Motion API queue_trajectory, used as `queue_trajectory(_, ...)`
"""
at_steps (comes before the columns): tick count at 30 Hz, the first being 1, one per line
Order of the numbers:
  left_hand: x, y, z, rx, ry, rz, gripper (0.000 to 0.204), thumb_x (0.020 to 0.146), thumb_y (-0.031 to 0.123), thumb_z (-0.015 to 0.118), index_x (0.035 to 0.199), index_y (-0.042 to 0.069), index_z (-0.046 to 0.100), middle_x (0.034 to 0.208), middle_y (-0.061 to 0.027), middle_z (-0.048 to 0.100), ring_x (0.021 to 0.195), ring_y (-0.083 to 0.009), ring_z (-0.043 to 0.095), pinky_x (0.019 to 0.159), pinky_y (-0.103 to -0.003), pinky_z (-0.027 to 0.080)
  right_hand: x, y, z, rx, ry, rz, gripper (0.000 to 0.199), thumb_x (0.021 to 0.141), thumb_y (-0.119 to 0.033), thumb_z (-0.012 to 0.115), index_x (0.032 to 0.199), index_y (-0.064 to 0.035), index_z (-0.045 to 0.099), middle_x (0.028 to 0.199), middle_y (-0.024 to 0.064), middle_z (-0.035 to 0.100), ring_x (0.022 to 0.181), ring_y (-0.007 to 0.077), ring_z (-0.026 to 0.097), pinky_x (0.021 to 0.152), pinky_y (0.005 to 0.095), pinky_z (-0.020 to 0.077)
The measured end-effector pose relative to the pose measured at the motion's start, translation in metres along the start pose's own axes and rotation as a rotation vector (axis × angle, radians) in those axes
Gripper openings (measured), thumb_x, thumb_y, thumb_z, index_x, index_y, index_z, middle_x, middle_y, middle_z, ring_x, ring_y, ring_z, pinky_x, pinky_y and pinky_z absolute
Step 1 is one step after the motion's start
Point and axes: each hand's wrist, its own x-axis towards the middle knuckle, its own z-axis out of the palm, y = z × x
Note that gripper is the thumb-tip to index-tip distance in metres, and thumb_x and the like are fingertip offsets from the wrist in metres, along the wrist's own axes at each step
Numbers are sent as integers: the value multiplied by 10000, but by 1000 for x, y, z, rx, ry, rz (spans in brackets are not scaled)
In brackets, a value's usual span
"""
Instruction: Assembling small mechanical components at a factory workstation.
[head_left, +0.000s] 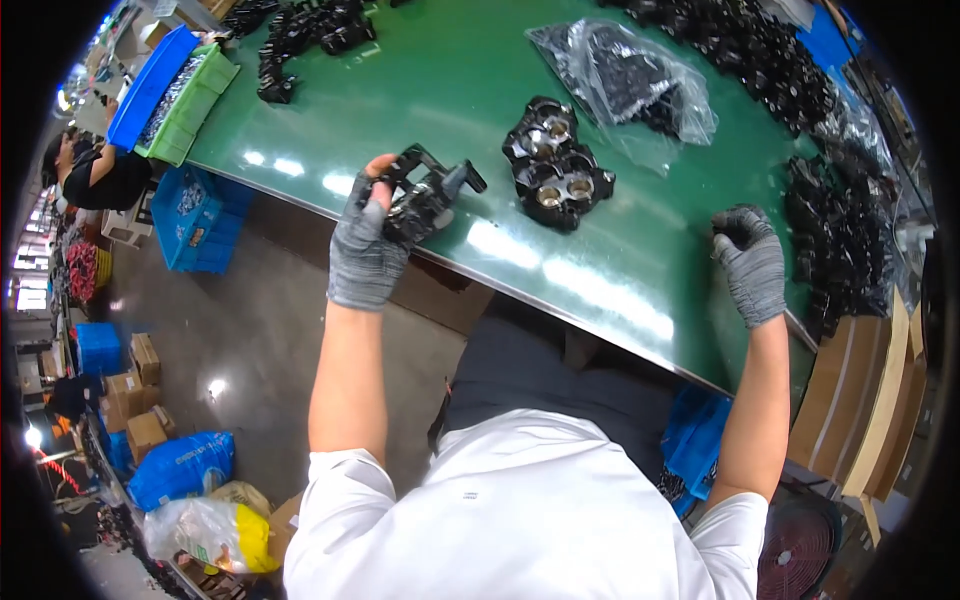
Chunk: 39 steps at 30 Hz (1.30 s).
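Observation:
My left hand (367,245), in a grey knitted glove with bare fingertips, is closed round a black metal brake caliper (425,195) above the table's front edge. A short arm sticks out from the caliper's right side. Two more black calipers (555,165) lie together to the right, their round silvery bores facing up. Over the right part of the table is my right hand (750,262), gloved too, its fingers curled in. Whatever those fingers may hold is hidden. Both hands are apart from the calipers on the table.
The green table (430,90) carries a clear plastic bag of small dark parts (630,85) and heaps of black parts (845,230) along the right. Blue and green bins (190,110) stand at the left end. A person (95,175) sits beyond. Cardboard (850,400) leans at right.

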Motion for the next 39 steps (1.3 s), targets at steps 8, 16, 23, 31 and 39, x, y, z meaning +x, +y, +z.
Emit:
queue_trajectory(8,-34,-20,100,307,-81,59,426,956,231,720,1328,60,601,1212,-124,667,1082,-249,669,968,-324,544,-43,-36,10,308,-105,73,254,854,9,731,1105,11,695,1077,88,703,965,163,679,908,300,554)
queue_trajectory(16,10,-99,127,844,-293,238,241,923,94,704,1165,103,707,1041,-61,715,949,-180,678,888,-296,537,-58,-48,21,405,-181,14,298,831,17,772,1122,-16,717,1097,80,722,1015,174,686,945,327,555)
queue_trajectory(23,1,-102,136,784,-267,252,204,931,50,647,1132,57,685,999,-79,703,912,-183,665,869,-301,531,-57,-43,27,186,-156,-144,286,824,-6,807,1103,-20,744,1115,79,739,1026,182,691,964,336,547)
queue_trajectory(31,-4,-87,140,809,-258,231,217,945,68,612,1156,25,633,984,-109,680,919,-218,659,863,-335,525,-49,-41,30,-126,-121,-541,229,822,-76,814,1048,-95,783,1069,87,733,1000,230,705,881,346,575)
queue_trajectory(39,-6,-97,139,813,-185,280,214,915,35,599,1126,32,634,974,-123,679,901,-246,667,852,-346,530,-54,-43,30,-388,-89,-657,222,833,-49,785,1053,-82,778,1075,98,715,1007,259,698,900,358,568)
